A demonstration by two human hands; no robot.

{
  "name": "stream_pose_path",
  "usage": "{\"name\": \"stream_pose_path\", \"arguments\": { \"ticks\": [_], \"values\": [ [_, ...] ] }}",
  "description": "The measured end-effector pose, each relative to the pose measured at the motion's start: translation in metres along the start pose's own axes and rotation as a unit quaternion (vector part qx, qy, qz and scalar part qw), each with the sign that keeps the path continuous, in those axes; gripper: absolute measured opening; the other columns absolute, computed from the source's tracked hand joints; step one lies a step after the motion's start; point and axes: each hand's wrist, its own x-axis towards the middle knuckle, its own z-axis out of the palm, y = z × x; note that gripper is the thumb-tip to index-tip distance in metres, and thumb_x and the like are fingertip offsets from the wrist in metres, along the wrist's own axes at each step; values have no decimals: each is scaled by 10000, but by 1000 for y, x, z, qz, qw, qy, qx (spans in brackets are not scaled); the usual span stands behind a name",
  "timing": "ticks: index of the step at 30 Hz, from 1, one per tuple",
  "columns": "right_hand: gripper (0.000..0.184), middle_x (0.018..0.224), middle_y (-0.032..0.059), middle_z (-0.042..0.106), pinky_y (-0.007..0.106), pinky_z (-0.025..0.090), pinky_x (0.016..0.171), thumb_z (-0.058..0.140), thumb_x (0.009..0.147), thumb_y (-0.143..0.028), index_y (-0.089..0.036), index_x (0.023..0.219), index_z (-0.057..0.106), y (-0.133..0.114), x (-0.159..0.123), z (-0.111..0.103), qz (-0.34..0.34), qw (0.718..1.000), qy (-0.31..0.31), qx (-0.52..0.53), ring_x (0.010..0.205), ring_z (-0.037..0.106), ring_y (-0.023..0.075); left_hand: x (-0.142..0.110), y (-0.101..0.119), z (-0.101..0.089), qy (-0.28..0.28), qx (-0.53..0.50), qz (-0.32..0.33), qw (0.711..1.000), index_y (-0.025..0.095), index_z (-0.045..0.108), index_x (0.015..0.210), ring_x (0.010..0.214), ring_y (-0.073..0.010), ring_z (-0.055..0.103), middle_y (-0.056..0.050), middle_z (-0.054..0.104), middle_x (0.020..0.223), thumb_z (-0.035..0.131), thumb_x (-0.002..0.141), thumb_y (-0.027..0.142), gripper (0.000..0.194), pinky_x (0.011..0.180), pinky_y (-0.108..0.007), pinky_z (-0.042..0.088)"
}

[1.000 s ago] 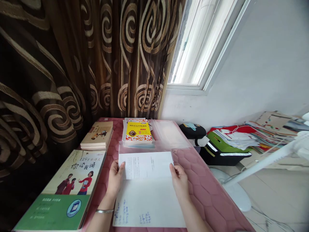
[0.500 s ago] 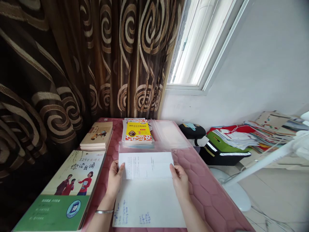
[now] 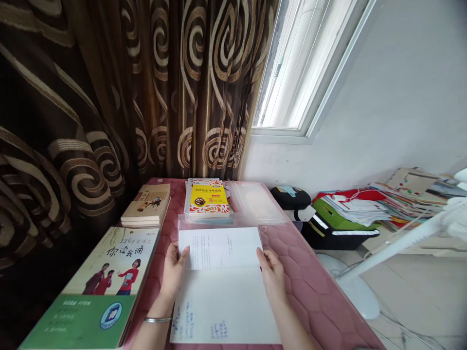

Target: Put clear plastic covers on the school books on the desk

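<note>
Pink quilted covering spans the desk beneath both hands. The left grip and right grip are closed, thumbs uppermost, on opposite edges of the printed sheet, probably to keep it flat and square. Beyond them lies a yellow-covered book; left of them, a green-and-white book.

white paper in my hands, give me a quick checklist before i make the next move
1. Left hand on the left edge of the white paper: ok
2. Right hand on its right edge: ok
3. Paper apart from the green-and-white book: ok
4. Clear plastic flush with the paper's top edge: not ok, it sticks out beyond it
5. Clear plastic not touching the stack under the yellow book: cannot tell
6. Whole paper inside the plastic: cannot tell
</note>
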Motion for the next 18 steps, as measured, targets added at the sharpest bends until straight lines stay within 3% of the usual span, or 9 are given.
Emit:
{"name": "stream_pose_path", "arguments": {
  "ticks": [12, 18],
  "values": [
    [529, 593, 5, 577, 265, 416, 537, 563, 732, -741, -221, 641, 535, 11, 7, 1, -42, 998, 1, -41, 592, 521, 177, -3, 6, 0, -5, 4, -2, 1000, 209, 565, 934, 909, -219, 637, -54, 695, 935, 683, 759, 509, 367, 818, -329, 484],
    [477, 558, -35, 484, 236, 358, 481, 618, 737, -671, -219, 630, 511, 7, 2, 0, -27, 1000, -3, -3, 538, 427, 133, -1, 3, 0, 5, 5, 5, 1000, 216, 565, 904, 854, -206, 642, -23, 677, 831, 699, 751, 485, 337, 791, -314, 487]
  ]
}}
